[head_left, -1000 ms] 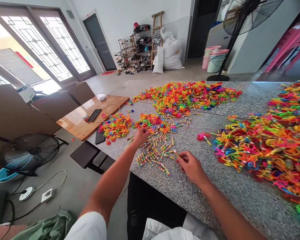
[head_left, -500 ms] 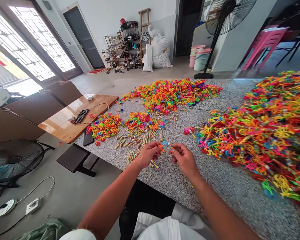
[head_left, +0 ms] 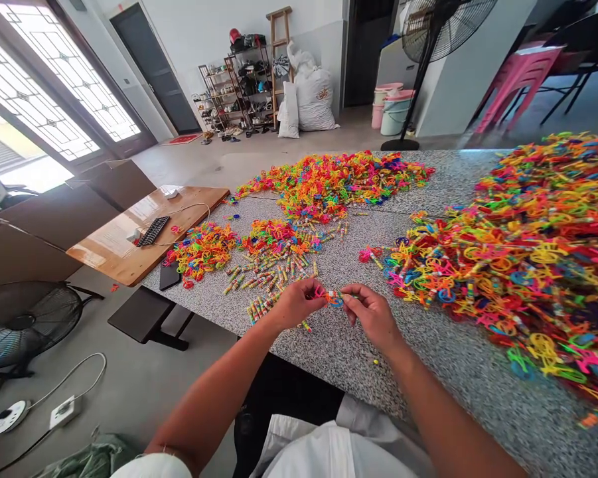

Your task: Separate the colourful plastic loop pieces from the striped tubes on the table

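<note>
My left hand [head_left: 297,304] is closed, with thumb and forefinger pinching small plastic pieces [head_left: 334,301] in pink, orange and blue. Facing it, my right hand [head_left: 372,313] pinches a short patterned tube whose end touches these pieces; the fingers partly cover it. Both hands are just above the speckled table [head_left: 338,352], near its front edge. Loose patterned tubes [head_left: 261,305] lie beside and behind my left hand. Farther left is a pile of coloured plastic pieces [head_left: 206,249]. A large heap of assembled-looking tubes and plastic shapes [head_left: 508,259] spreads to the right.
Another coloured pile [head_left: 328,182] lies at the table's far side. A wooden board [head_left: 114,242] with a black keyboard [head_left: 153,231] adjoins the left edge. A dark bench [head_left: 142,313] and floor fan [head_left: 24,322] stand lower left. A standing fan [head_left: 421,73] is behind the table.
Pink now shows at my left fingertips, where orange and blue were seen before. The blue piece sits lower, nearer my right fingers. The whole view has shifted slightly.
</note>
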A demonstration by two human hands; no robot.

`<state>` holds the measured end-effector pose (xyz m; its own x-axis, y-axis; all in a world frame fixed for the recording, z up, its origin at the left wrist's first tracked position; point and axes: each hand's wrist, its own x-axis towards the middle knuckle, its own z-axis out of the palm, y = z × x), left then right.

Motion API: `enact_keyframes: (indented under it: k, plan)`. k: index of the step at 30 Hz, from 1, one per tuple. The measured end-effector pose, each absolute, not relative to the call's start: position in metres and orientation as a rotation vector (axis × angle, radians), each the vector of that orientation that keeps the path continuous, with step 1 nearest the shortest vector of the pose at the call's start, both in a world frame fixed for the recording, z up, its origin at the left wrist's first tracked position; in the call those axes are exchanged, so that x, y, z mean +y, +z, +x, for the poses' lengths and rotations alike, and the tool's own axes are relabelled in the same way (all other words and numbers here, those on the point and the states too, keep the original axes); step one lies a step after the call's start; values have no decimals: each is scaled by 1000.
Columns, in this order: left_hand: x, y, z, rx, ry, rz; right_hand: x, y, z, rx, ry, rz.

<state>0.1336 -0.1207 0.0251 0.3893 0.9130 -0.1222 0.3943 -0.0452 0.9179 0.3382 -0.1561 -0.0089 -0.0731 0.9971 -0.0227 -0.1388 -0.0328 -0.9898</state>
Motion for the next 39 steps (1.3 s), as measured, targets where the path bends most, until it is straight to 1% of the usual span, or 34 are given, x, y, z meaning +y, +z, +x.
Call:
enact_keyframes:
  k: [4, 10, 14, 19, 22, 26, 35, 39]
  plan:
    - [-121, 30, 132, 1143, 619, 1579, -156, -13, 338, -1007, 1497, -1011]
    - [-122, 29, 132, 916, 560, 1385, -159, -13, 338, -836, 1667, -946]
    - [-125, 30, 133, 979, 509, 1516, -159, -13, 340, -736, 1770, -988]
    - [-129, 38, 136, 1096, 513, 1787, -160, -18, 342, -713, 1783, -1017]
    - [-129, 40, 136, 1091, 458, 1858, -161, -18, 343, -669, 1808, -1008]
    - [-127, 38, 136, 1035, 428, 1828, -161, -13, 344, -578, 1842, -1003]
    - [-124, 32, 135, 933, 447, 1694, -159, -13, 345, -555, 1819, -1043]
    - [-122, 29, 134, 894, 463, 1662, -159, -17, 346, -559, 1882, -1011]
